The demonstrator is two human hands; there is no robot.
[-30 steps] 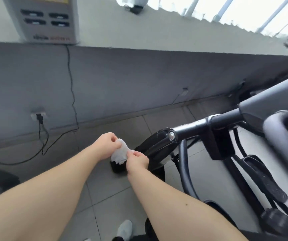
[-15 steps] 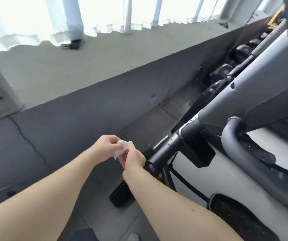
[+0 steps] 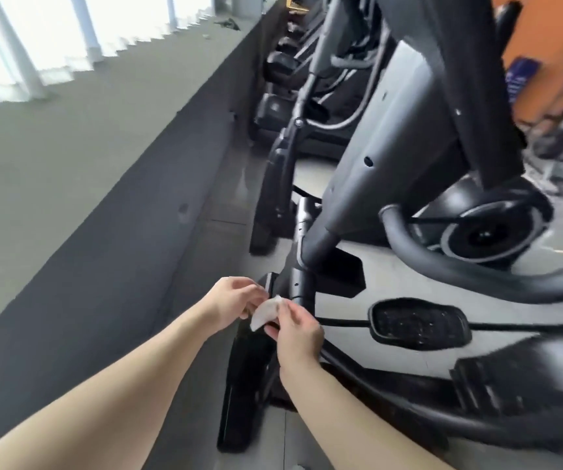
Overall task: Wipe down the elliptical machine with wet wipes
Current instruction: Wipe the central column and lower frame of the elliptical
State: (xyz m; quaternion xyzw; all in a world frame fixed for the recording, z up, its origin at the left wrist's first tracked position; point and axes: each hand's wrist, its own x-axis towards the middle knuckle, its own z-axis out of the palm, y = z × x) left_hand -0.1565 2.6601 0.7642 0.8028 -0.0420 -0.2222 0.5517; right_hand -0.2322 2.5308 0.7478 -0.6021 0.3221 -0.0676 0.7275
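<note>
By the gym's grey wall [image 3: 103,266], left hand [image 3: 231,305] and right hand [image 3: 295,329] both pinch the wipe [image 3: 266,312], just short of the elliptical [image 3: 395,137], whose bar [image 3: 302,288] slants up and away ahead, right hand nearer

The wipe [image 3: 266,313] shows only as a small white fold, its ends hidden under the pinching fingers of the left hand [image 3: 231,305] and right hand [image 3: 298,334]. The elliptical machine [image 3: 395,137] is cut off by the top and right edges. The farther machines [image 3: 276,106] in the row and the blue sign [image 3: 519,79] beyond are too blurred to make out.
</note>
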